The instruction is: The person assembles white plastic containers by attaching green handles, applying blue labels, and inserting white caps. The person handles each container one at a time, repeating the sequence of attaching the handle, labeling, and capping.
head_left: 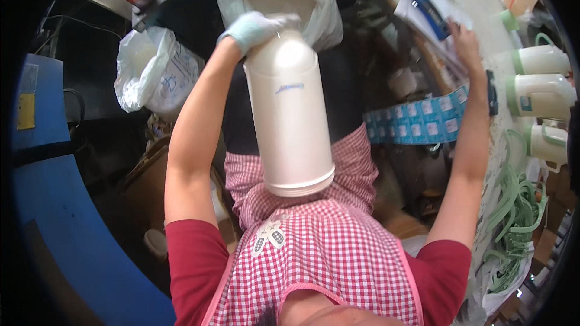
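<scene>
My left hand [258, 29], in a pale knitted glove, grips the domed far end of a white cylindrical jug body [291, 124]. The jug body lies lengthwise over my lap, its wide ringed end toward my apron, with small blue lettering on its side. Far right, my bare right hand [466, 47] rests over the bench with its fingers stretched and somewhat apart. Those fingers are beside the near end of a blue handheld tool [429, 13], whose exact kind is unclear. Beneath that tool is a white sheet [406, 7].
A strip of blue labels [417, 122] hangs off the bench edge. White jugs with green parts [541, 93] and coiled green strips [516, 205] line the right side. Bag-lined bins stand ahead [326, 21] and left [148, 66]. Blue panels [72, 229] flank my left.
</scene>
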Action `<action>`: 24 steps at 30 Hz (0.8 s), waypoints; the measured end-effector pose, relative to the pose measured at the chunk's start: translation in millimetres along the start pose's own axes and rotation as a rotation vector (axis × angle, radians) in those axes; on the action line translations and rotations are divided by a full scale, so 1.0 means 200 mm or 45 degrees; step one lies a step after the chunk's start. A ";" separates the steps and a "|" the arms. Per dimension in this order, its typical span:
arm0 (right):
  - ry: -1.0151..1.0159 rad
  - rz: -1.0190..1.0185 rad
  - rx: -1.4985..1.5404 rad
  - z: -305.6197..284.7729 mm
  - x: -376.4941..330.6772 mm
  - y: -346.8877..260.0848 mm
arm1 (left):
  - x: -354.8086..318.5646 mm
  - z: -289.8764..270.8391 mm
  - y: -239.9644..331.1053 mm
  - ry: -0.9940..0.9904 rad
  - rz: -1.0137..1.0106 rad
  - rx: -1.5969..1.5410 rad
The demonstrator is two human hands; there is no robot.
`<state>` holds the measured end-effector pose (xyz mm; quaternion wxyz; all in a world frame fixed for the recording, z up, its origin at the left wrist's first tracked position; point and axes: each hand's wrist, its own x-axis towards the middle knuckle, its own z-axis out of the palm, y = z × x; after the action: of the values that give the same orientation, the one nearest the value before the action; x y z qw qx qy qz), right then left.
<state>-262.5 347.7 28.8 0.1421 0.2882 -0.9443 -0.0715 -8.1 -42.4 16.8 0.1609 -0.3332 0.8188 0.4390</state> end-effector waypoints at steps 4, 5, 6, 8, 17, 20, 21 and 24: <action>0.284 0.238 0.951 -0.11 -0.29 -0.19 | -0.18 -0.21 0.09 0.454 0.558 0.426; -0.278 0.379 1.479 -0.14 -0.41 -0.36 | -0.32 -0.26 0.03 0.658 0.728 0.101; -0.880 0.239 1.763 -0.20 -0.48 -0.50 | -0.47 -0.33 -0.04 0.758 0.937 -0.188; -1.049 0.385 1.948 -0.26 -0.54 -0.84 | -0.75 -0.33 -0.18 0.911 1.204 -0.626; 0.282 -0.289 2.324 -0.64 0.36 -1.25 | -0.92 -0.33 -0.64 0.024 0.173 -1.195; 0.928 -0.760 1.502 -0.96 0.81 -1.40 | -0.79 -0.15 -0.75 -0.388 0.586 -1.354; 1.080 -0.680 1.292 -1.04 0.96 -1.41 | -0.75 -0.11 -0.76 -0.365 0.668 -1.442; 1.495 -0.796 0.602 -1.17 1.22 -1.38 | -0.71 -0.08 -0.74 -0.285 0.671 -1.723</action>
<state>-238.4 -29.8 246.9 0.5345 0.5600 -0.5747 0.2653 197.3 -55.3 14.4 -0.1083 -0.1047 0.4001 0.9040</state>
